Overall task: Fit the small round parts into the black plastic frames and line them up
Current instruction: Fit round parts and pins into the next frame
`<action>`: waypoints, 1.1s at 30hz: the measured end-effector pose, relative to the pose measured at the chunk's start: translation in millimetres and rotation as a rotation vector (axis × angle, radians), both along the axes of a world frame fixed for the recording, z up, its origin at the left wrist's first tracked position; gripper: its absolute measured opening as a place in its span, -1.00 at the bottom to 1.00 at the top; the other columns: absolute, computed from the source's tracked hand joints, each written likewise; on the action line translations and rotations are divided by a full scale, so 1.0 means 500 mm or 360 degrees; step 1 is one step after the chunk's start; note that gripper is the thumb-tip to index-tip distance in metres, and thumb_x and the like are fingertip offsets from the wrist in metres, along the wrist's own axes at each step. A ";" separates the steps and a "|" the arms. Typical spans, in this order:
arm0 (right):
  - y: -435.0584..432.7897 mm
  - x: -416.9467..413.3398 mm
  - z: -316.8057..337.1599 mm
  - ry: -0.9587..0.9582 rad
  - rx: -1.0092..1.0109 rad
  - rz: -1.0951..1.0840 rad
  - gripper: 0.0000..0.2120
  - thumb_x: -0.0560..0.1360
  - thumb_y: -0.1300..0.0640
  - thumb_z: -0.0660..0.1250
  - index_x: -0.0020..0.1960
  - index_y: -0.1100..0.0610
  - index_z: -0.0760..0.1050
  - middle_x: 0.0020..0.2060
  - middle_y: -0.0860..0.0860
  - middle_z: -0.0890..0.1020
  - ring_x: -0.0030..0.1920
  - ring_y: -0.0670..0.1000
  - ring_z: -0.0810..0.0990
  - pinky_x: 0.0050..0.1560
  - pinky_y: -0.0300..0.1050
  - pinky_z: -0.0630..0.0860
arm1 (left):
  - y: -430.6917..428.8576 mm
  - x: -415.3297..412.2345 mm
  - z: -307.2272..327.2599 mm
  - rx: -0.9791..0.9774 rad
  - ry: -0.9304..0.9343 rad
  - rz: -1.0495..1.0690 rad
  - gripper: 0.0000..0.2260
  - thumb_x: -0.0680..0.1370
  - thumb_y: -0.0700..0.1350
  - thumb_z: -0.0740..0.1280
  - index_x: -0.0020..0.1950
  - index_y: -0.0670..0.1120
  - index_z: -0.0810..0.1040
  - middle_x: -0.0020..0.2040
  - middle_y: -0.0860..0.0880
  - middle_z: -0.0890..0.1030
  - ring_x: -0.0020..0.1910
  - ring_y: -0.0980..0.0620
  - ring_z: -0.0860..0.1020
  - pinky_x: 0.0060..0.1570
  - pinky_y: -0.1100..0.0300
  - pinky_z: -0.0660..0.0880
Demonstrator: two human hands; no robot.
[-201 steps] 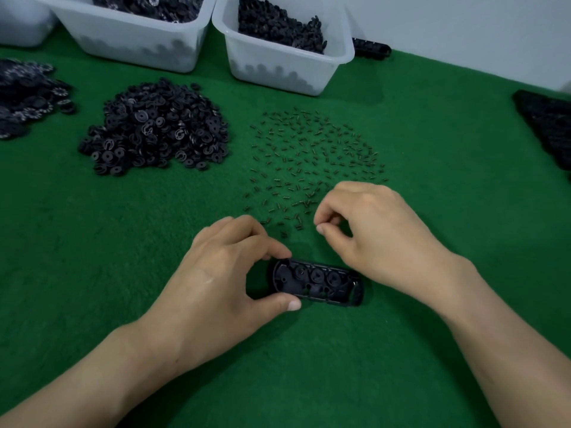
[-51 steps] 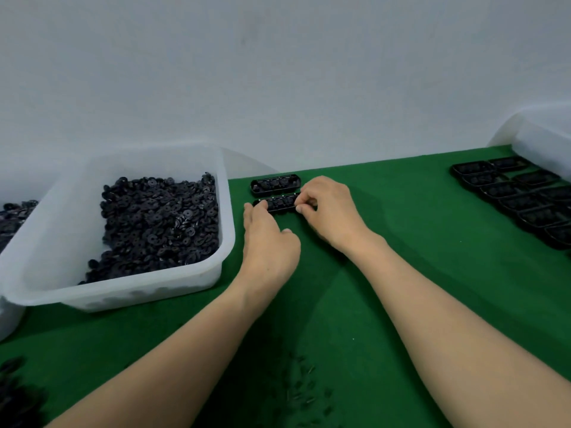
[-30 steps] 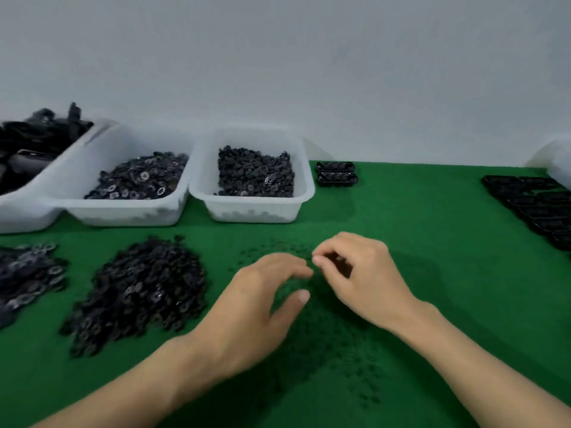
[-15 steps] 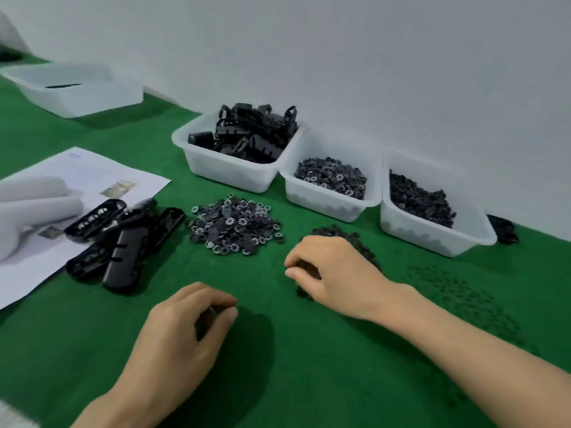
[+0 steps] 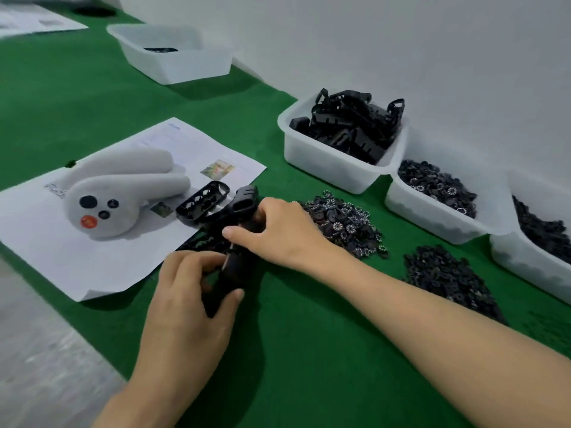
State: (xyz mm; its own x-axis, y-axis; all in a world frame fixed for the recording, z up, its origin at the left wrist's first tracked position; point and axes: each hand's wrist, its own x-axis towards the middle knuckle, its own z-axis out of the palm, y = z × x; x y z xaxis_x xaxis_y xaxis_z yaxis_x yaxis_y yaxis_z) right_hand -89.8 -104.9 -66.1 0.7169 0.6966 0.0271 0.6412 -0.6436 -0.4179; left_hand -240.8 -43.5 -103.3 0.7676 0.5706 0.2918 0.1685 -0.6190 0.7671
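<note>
Bare grey tabletop (image 5: 40,350) shows at the lower left, where the edge of the green cloth (image 5: 309,350) runs diagonally. One sheet of paper (image 5: 92,257) lies on the cloth with one white plush toy (image 5: 117,196) on it. At the paper's right edge two loose frames (image 5: 202,202) lie side by side. More dark pieces beneath the hands are too blurred to count.

The left hand (image 5: 185,304) is curled round one more black piece, the held frame (image 5: 230,276). Its fingers are on the far side and its thumb presses the near side, just off the paper's corner. The right hand (image 5: 278,230) reaches in from the right, its fingers bent down onto the dark pieces above the held frame and its thumb stretched leftward. I cannot tell whether it pinches anything.

Two heaps of small round parts sit on the cloth: a silver-flecked pile (image 5: 343,223) right beside the right hand, and a black pile (image 5: 448,276) beyond the forearm.

Four white tubs stand near the wall (image 5: 401,41). The far tub (image 5: 173,66) holds a few dark pieces, and the frame tub (image 5: 336,168) is heaped with frames. The parts tub (image 5: 432,220) holds round parts, and the end tub (image 5: 525,267) is cut off by the right border. The last three stand in a touching row.

Open cloth lies in front of both arms, and between the paper and the far tub.
</note>
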 end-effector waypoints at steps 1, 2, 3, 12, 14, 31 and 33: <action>-0.003 -0.001 0.001 0.0066 0.0047 -0.0004 -0.63 0.35 -0.22 0.35 -0.24 0.09 0.42 -0.34 -0.01 0.55 -0.25 0.06 0.53 -0.26 -0.09 0.43 | 0.006 0.001 0.001 -0.0015 0.0048 -0.0004 -0.63 0.29 -0.22 0.52 0.04 -0.05 0.51 -0.12 0.05 0.45 -0.19 0.22 0.46 -0.25 0.41 0.35; -0.014 -0.001 0.004 0.0184 0.0119 -0.0005 -0.70 0.35 -0.14 0.38 -0.21 0.08 0.43 -0.37 -0.05 0.55 -0.29 0.03 0.54 -0.29 -0.12 0.45 | 0.010 0.000 0.002 -0.0019 0.0070 -0.0047 -0.62 0.28 -0.21 0.53 0.04 -0.04 0.54 -0.13 0.08 0.48 -0.22 0.20 0.47 -0.27 0.39 0.36; -0.032 -0.003 0.009 0.0360 0.0210 -0.0003 -0.75 0.36 -0.07 0.39 -0.18 0.08 0.43 -0.42 -0.06 0.55 -0.36 0.02 0.56 -0.35 -0.13 0.47 | 0.012 0.000 0.004 -0.0025 0.0070 -0.0118 -0.64 0.28 -0.21 0.54 0.01 -0.03 0.56 -0.15 0.11 0.50 -0.23 0.18 0.48 -0.28 0.38 0.39; -0.261 -0.052 0.035 0.0580 0.0260 0.0037 -0.68 0.29 -0.06 0.44 -0.01 -0.19 0.42 -0.07 -0.26 0.55 -0.06 -0.21 0.53 -0.16 -0.27 0.48 | -0.001 0.004 0.014 -0.0020 0.0209 -0.0712 -0.61 0.26 0.20 0.35 0.05 0.13 0.55 -0.05 0.32 0.49 -0.07 0.23 0.47 -0.03 0.20 0.45; -0.289 -0.073 0.023 0.0453 0.0228 -0.0001 -0.67 0.29 -0.08 0.43 0.01 -0.20 0.42 -0.06 -0.26 0.55 -0.09 -0.17 0.52 -0.19 -0.29 0.45 | -0.011 0.012 0.012 0.0093 0.0254 -0.0817 -0.53 0.27 0.29 0.26 0.12 0.14 0.52 -0.01 0.37 0.43 0.00 0.23 0.42 0.06 0.19 0.38; -0.345 -0.111 -0.014 -0.0220 0.0331 0.0008 -0.77 0.45 -0.01 0.33 -0.06 0.12 0.64 -0.16 -0.06 0.62 -0.19 -0.18 0.53 -0.13 -0.34 0.45 | -0.050 0.031 0.014 0.0330 0.0262 -0.1194 -0.72 0.41 0.13 0.20 0.03 0.15 0.59 -0.09 0.18 0.48 -0.09 0.14 0.43 -0.03 0.17 0.34; -0.326 -0.070 -0.005 -0.0266 0.0325 -0.0229 -0.87 0.44 0.08 0.36 -0.06 0.10 0.62 -0.23 -0.12 0.57 -0.30 -0.21 0.48 -0.21 -0.40 0.37 | -0.054 0.036 0.014 0.0297 0.0261 -0.1180 -0.72 0.41 0.13 0.20 0.04 0.14 0.57 -0.08 0.19 0.49 -0.07 0.15 0.43 -0.01 0.19 0.34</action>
